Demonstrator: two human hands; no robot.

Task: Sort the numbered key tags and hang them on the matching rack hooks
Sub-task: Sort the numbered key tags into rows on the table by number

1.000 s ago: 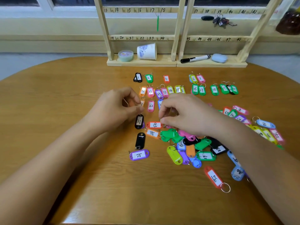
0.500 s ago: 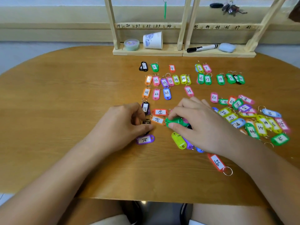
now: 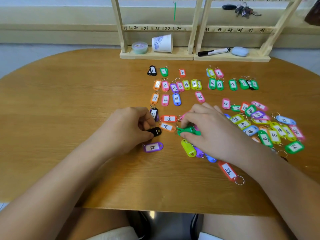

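Two tags are in hand. The left hand (image 3: pixel 128 129) has its thumb and curled fingers pinched on a black key tag (image 3: pixel 154 131), which lies blank side up just left of the orange tag marked 24 (image 3: pixel 166 127). The right hand (image 3: pixel 207 129) grips a green key tag (image 3: pixel 187 131) just right of that same orange tag; its number cannot be read. Beyond the orange tag, sorted tags (image 3: pixel 186 84) lie in neat rows running from 1 to 25 with gaps. Well to its right sprawls an unsorted heap (image 3: pixel 275 130), with many labels upside down. Farther off behind the rows stands the wooden rack (image 3: pixel 152 28) with numbered rails, where only one hanging green tag (image 3: pixel 174 12) shows. Sorting looks about half done and hanging barely begun. Three risks, as I judge them: the right forearm lies across the heap's near side and could sweep tags into the rows; tangled split rings may drag a neighbour along; and an upside-down label, a 6 against a 9, could be misread and the tag misplaced
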